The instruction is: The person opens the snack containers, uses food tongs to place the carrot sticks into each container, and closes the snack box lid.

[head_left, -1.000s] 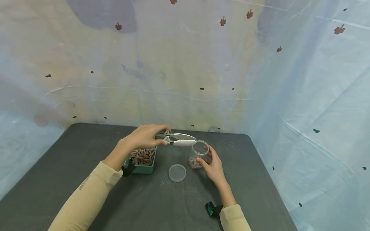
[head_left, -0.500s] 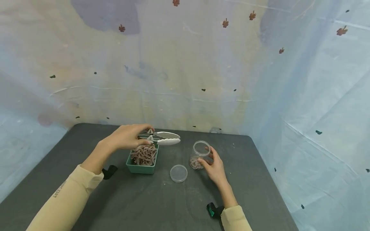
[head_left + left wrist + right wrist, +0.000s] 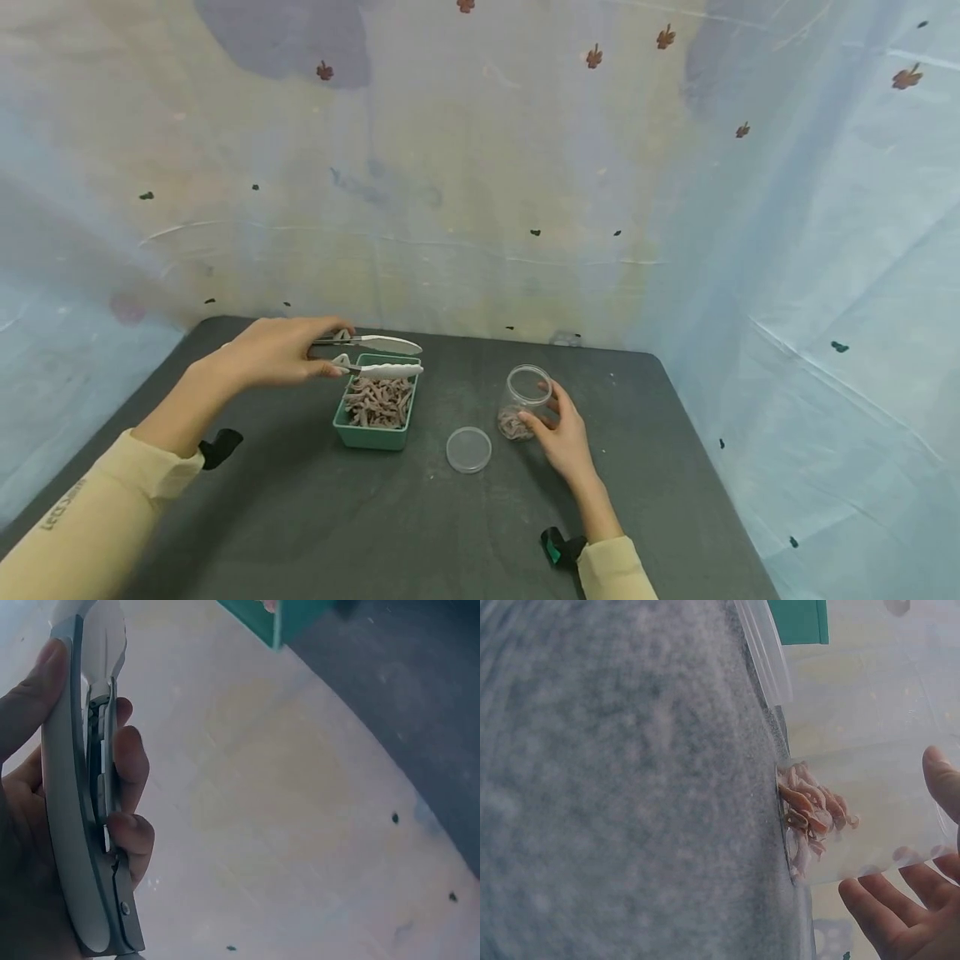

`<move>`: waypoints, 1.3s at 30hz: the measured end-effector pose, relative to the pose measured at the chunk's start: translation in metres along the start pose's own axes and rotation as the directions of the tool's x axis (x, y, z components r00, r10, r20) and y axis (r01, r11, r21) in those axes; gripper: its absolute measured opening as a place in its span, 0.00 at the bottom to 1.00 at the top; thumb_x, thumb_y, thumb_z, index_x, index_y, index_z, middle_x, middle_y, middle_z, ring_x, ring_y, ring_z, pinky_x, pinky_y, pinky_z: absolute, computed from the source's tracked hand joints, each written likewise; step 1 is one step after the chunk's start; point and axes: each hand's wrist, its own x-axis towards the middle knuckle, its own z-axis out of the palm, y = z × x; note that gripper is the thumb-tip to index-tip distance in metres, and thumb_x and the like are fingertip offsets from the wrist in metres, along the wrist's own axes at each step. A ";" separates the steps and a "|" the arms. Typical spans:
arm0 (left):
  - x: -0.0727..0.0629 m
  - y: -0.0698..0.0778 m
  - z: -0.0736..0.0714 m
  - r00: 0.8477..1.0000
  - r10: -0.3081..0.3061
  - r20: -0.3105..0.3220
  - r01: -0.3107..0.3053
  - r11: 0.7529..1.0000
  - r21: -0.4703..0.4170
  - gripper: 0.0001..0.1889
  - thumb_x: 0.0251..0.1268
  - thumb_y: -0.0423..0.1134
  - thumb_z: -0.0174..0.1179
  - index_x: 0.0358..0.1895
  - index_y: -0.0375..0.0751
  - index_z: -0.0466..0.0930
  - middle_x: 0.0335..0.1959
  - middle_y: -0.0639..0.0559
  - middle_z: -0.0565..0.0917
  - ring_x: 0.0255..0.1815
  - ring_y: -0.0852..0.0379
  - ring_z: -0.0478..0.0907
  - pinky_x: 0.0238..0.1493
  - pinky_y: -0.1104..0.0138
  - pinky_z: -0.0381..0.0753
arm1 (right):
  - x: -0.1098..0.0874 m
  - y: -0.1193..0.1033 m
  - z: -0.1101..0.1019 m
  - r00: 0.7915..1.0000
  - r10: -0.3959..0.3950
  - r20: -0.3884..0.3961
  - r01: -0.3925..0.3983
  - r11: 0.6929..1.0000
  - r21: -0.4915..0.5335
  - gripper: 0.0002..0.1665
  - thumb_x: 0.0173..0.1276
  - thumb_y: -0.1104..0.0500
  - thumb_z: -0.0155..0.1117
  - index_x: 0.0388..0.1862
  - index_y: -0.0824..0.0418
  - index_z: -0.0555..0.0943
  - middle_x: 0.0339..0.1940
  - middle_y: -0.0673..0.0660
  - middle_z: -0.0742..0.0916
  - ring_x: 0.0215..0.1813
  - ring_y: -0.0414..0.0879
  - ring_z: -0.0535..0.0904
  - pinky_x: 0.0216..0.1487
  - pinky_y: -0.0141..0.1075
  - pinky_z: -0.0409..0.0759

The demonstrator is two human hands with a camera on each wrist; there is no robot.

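Observation:
My left hand [image 3: 273,352] grips a pair of tongs [image 3: 390,370] with white tips, its thumb on one arm and fingers curled on the other in the left wrist view. The tips are spread apart with nothing between them, over the back of a green tray [image 3: 371,439]. Brownish-pink strips [image 3: 381,402] fill that tray. My right hand [image 3: 567,437] holds a clear, lidless plastic jar [image 3: 531,385] upright on the table, thumb on one side and fingers on the other. A small heap of the same strips [image 3: 810,810] lies at the jar's bottom.
A clear round lid [image 3: 468,450] lies flat between the tray and the jar. The dark table [image 3: 420,533] ends at the back against a patterned plastic sheet [image 3: 450,167], and another sheet hangs at the right.
My left hand has carried the tongs leftward, away from the jar's mouth to above the tray, and the tips have spread wider. My right hand stays on the jar.

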 end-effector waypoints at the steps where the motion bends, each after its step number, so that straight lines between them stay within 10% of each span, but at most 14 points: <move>1: -0.002 -0.001 -0.002 1.000 -0.003 0.010 0.003 1.000 0.000 0.35 0.66 0.63 0.68 0.73 0.56 0.71 0.43 0.58 0.86 0.27 0.64 0.76 0.26 0.61 0.73 | 0.000 0.000 0.000 1.000 0.001 0.000 -0.001 1.000 0.002 0.47 0.69 0.54 0.76 0.81 0.59 0.63 0.76 0.61 0.73 0.74 0.61 0.72 0.64 0.51 0.81; 14: -0.018 -0.013 -0.007 0.994 -0.003 0.112 -0.006 0.997 0.076 0.51 0.55 0.66 0.74 0.78 0.44 0.66 0.72 0.38 0.75 0.56 0.42 0.84 0.40 0.49 0.83 | 0.001 -0.001 -0.003 1.000 0.012 -0.001 -0.012 1.000 -0.005 0.47 0.69 0.56 0.76 0.81 0.61 0.63 0.76 0.61 0.73 0.74 0.62 0.72 0.64 0.52 0.80; 28: 0.001 -0.012 -0.008 0.975 -0.015 0.220 -0.022 0.986 0.164 0.56 0.48 0.69 0.77 0.77 0.39 0.68 0.71 0.34 0.75 0.57 0.36 0.82 0.29 0.57 0.78 | 0.000 0.000 -0.002 1.000 0.013 0.006 -0.013 1.000 -0.006 0.47 0.69 0.56 0.76 0.81 0.61 0.62 0.76 0.62 0.73 0.74 0.62 0.72 0.63 0.52 0.81; 39: 0.011 -0.008 -0.005 0.962 -0.017 0.271 -0.037 0.980 0.196 0.55 0.47 0.62 0.81 0.76 0.37 0.69 0.69 0.32 0.76 0.62 0.31 0.78 0.45 0.40 0.83 | -0.001 0.000 -0.001 1.000 0.010 -0.001 -0.010 1.000 -0.007 0.46 0.69 0.55 0.76 0.80 0.60 0.64 0.75 0.63 0.74 0.73 0.62 0.73 0.63 0.52 0.81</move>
